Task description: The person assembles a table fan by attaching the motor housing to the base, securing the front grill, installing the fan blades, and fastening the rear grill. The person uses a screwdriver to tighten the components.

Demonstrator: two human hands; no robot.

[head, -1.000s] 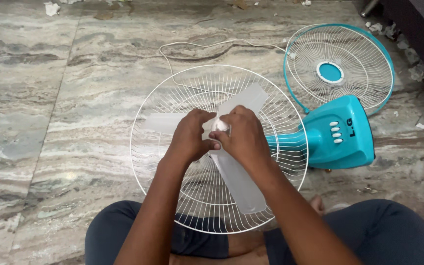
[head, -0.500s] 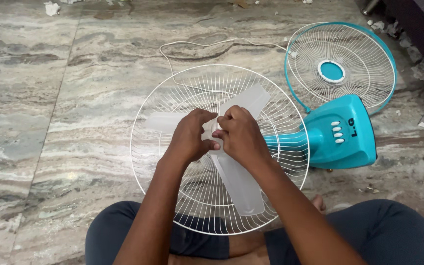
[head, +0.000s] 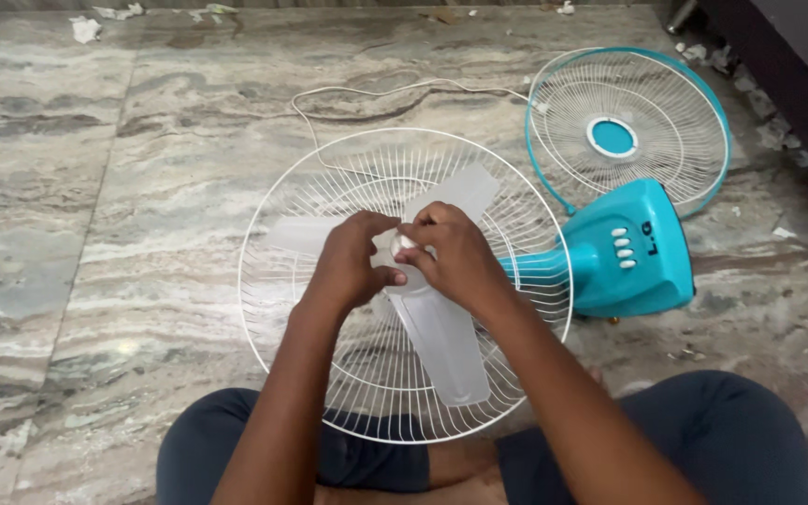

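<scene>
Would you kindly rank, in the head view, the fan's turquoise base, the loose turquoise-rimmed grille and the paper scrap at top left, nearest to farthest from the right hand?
1. Turquoise base: just right of the right hand, lying on the floor.
2. Turquoise-rimmed grille: farther up and right, flat beyond the base.
3. Paper scrap: far top left corner, clearly the farthest.

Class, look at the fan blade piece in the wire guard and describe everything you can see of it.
The fan blade is translucent, whitish plastic with three broad paddles: one points left, one up-right, one toward the person. It lies flat inside the round white wire guard on the marble floor. The left hand and right hand both grip its centre hub, hiding most of it.
</scene>
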